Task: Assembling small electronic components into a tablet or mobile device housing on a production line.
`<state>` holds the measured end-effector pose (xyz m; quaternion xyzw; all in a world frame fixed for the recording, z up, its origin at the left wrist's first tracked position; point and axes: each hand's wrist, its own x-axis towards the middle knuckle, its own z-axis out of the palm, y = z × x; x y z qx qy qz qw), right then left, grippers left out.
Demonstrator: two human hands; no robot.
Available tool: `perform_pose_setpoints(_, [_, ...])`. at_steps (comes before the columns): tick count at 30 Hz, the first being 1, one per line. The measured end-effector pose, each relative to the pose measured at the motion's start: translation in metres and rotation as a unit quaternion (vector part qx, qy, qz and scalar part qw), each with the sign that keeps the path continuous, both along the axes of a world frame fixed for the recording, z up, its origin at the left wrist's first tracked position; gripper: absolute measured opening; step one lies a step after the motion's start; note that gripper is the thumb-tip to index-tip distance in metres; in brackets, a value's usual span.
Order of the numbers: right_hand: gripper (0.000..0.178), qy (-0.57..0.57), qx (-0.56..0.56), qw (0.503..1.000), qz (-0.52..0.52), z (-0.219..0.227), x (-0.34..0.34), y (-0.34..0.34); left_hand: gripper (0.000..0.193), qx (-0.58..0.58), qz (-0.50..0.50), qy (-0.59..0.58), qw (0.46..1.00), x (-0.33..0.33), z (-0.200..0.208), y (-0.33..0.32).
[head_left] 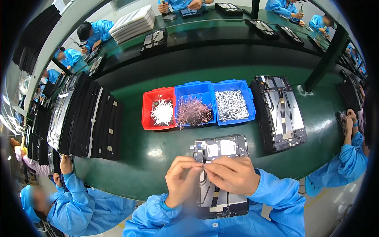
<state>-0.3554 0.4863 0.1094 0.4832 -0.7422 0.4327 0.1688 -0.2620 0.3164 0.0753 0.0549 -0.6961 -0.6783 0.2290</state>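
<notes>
An opened flat electronic device, tablet-like (207, 205), lies in front of me with its circuit board end pointing away. My left hand (182, 178) is closed in a pinch over its left side. Thumb and forefinger of my right hand (233, 174) press together right beside the left fingertips. Whatever sits between them is too small to make out. Both hands hide the middle of the device; its upper boards and lower silver and black parts show.
Beyond the device stand a red bin (147, 110) of white pieces, a blue bin (193, 90) of thin reddish wires and another blue bin (231, 83) of small white-and-dark parts. Device stacks flank them, left (81, 118) and right (290, 114). Co-workers sit around.
</notes>
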Motion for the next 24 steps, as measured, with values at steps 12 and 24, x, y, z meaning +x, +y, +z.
perform_pose_setpoints(12, [0.01, -0.271, -0.044, 0.958, 0.081, 0.004, 0.005, 0.0, 0.025, -0.171, 0.033, 0.056, 0.983, 0.0, 0.002, -0.002])
perform_pose_setpoints(24, [0.01, -0.264, -0.003, 0.962, 0.073, 0.004, -0.004, -0.004, 0.038, -0.21, 0.041, -0.006, 0.977, 0.004, 0.013, -0.004])
